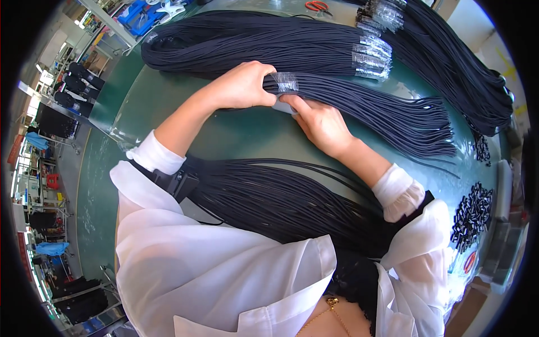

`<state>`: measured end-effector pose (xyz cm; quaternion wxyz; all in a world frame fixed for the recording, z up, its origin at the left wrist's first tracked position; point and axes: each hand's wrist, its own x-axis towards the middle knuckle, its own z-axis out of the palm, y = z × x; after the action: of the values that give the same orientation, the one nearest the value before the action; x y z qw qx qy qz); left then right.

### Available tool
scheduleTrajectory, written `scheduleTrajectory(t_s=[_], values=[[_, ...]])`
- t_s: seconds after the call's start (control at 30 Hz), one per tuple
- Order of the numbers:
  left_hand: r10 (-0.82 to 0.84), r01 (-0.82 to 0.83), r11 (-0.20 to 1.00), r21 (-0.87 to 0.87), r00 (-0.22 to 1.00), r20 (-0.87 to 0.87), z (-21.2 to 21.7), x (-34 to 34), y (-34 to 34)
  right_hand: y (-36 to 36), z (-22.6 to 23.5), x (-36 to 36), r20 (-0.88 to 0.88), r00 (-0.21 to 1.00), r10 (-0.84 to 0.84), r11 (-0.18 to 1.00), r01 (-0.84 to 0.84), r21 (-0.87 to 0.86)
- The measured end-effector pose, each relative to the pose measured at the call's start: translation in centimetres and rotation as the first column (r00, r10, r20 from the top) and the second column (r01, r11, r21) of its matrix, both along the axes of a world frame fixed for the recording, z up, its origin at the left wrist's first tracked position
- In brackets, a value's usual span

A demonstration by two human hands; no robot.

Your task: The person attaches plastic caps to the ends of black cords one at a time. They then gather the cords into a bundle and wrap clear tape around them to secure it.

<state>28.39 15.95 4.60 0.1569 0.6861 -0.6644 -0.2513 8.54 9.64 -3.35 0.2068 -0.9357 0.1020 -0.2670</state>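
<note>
My left hand is closed around the near end of a bundle of thin black cables. Clear tape wraps the bundle just beside its thumb and fingers. Below that tape, my right hand pinches a pale, roll-like piece against the underside of the bundle. The fingers partly hide it, so its exact kind is unclear. From there the loose cables fan out to the right. Closer to my body, another spread of black cables lies across the table under my forearms.
A long looped cable bundle with taped ends lies behind my hands. Another bundle curves along the right. Red-handled pliers rest at the back of the green table. Small black pieces are heaped at right.
</note>
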Motion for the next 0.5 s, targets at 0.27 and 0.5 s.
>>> scheduleTrajectory(t_s=[0.27,0.5], values=[[-0.014,0.101,0.964,-0.247,0.944,0.331,-4.5,-2.6,4.9,-0.6,5.8,-2.0,-0.044,0.982,-0.184,0.972,0.176,-0.156],[0.007,0.172,0.894,-0.413,0.918,0.397,-6.6,-2.6,5.0,-5.6,3.1,3.2,-0.413,0.910,-0.035,0.638,0.338,0.692]])
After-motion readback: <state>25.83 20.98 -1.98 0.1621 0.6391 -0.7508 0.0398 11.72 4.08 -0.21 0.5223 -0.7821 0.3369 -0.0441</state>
